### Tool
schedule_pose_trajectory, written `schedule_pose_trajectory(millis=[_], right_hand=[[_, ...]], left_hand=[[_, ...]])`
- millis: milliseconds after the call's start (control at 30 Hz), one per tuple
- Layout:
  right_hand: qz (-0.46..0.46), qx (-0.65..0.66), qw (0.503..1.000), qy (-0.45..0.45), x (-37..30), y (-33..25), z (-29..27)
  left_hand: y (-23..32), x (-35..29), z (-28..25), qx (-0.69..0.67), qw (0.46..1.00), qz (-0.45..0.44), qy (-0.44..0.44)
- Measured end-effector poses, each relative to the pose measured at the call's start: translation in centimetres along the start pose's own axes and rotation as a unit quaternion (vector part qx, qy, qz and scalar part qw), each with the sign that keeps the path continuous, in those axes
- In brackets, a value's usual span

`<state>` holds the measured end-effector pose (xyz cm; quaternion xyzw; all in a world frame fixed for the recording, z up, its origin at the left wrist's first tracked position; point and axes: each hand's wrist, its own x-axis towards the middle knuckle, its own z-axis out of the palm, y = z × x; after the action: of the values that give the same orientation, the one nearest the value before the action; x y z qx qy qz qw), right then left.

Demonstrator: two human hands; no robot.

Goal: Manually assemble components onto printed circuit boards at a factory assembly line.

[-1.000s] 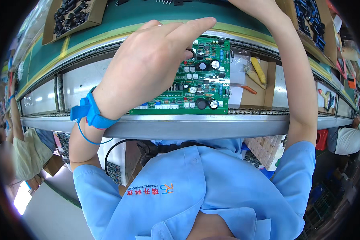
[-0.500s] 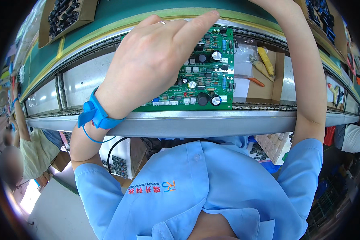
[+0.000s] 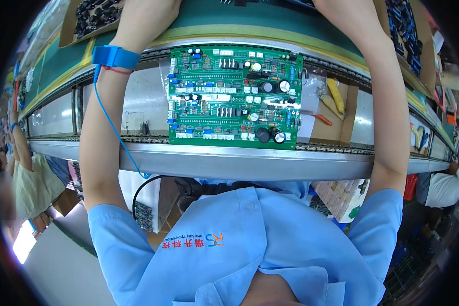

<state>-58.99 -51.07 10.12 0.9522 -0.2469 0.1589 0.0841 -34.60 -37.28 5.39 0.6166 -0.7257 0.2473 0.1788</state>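
Observation:
A green circuit board (image 3: 214, 122) lies across the two chain rails of a conveyor in front of me. It carries white connectors, round capacitors and dark finned parts. My left hand (image 3: 150, 18) is beyond the board's far left corner, over the green work surface, beside a box of black parts. A blue strap with a coiled cord rings that wrist. My right hand (image 3: 344, 15) reaches over the far right of the same surface. The fingers of both hands lie past the top edge, so any grip is hidden. Between the hands, small black parts with metal pins (image 3: 239, 2) show at the top edge.
A cardboard box of black components (image 3: 94, 18) stands far left, and one of blue-black capacitors (image 3: 404, 30) far right. Below rail level, a cardboard tray (image 3: 349, 115) holds yellow- and orange-handled tools. The metal front rail (image 3: 239, 162) runs before me. Another person (image 3: 35, 188) is at left.
My left hand has gone from above the board to the far left, uncovering the board. My right arm has shifted slightly, its hand now partly in view at the top.

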Motion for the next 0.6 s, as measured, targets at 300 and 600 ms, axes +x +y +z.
schedule_pose_trajectory(millis=[300,600], right_hand=[[0.023,0.136,0.991,0.004,-0.9,2.2,-0.2],[0.083,0.416,0.900,-0.102,-4.1,2.3,-2.0]], left_hand=[[1.1,1.8,0.1,-0.049,0.998,-0.026,-0.005],[1.4,1.7,-0.4,-0.107,0.990,-0.084,-0.030]])
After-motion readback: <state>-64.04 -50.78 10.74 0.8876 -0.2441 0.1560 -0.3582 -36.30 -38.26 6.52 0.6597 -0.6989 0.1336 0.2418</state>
